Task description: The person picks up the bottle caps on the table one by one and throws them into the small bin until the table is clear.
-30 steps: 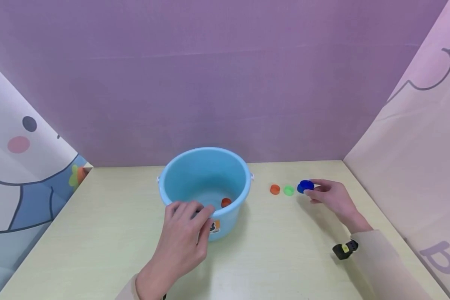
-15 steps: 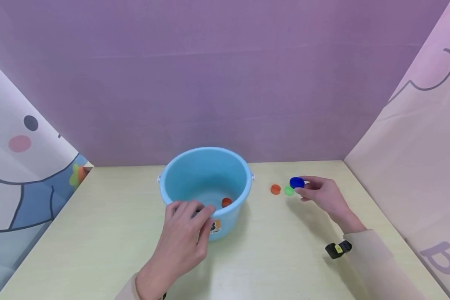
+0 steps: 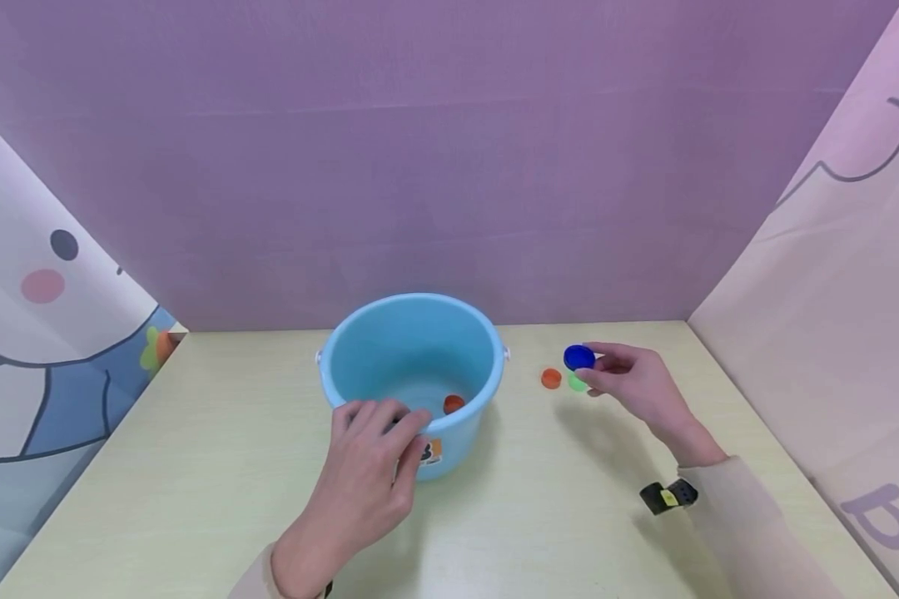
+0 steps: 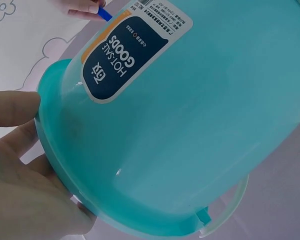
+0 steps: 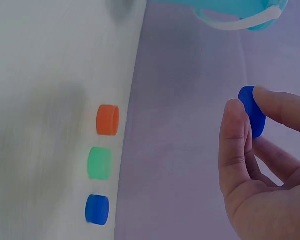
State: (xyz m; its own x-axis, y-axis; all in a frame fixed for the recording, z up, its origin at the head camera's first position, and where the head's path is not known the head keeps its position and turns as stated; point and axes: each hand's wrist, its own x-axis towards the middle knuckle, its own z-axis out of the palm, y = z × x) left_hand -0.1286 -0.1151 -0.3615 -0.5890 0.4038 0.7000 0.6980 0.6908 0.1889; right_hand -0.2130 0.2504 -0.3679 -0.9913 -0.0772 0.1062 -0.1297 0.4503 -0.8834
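My left hand [image 3: 370, 478] grips the near rim of a light blue bucket [image 3: 460, 445]; in the left wrist view its thumb and fingers straddle the rim. An orange bottle cap [image 3: 453, 404] lies on the bucket's floor. To the right, my right hand [image 3: 640, 387] pinches a round blue bottle cap [image 5: 253, 111] between thumb and fingertips, held up above the table. Below it on the table, the right wrist view shows a row of an orange cap [image 5: 108, 120], a green cap [image 5: 99, 163] and another blue cap [image 5: 97, 209]. In the head view my right hand hides that second blue cap.
The pale wooden table [image 3: 195, 466] runs back to a purple cloth wall [image 3: 419, 166]. Printed cartoon sheets [image 3: 15, 399] stand at the left and right sides. The bucket's white handle [image 5: 240, 22] hangs at its far side. A black strap [image 3: 670, 497] circles my right wrist.
My right hand has lifted the blue cap from beside the other caps and carried it left and up, over the green cap. My left hand stays on the bucket rim.
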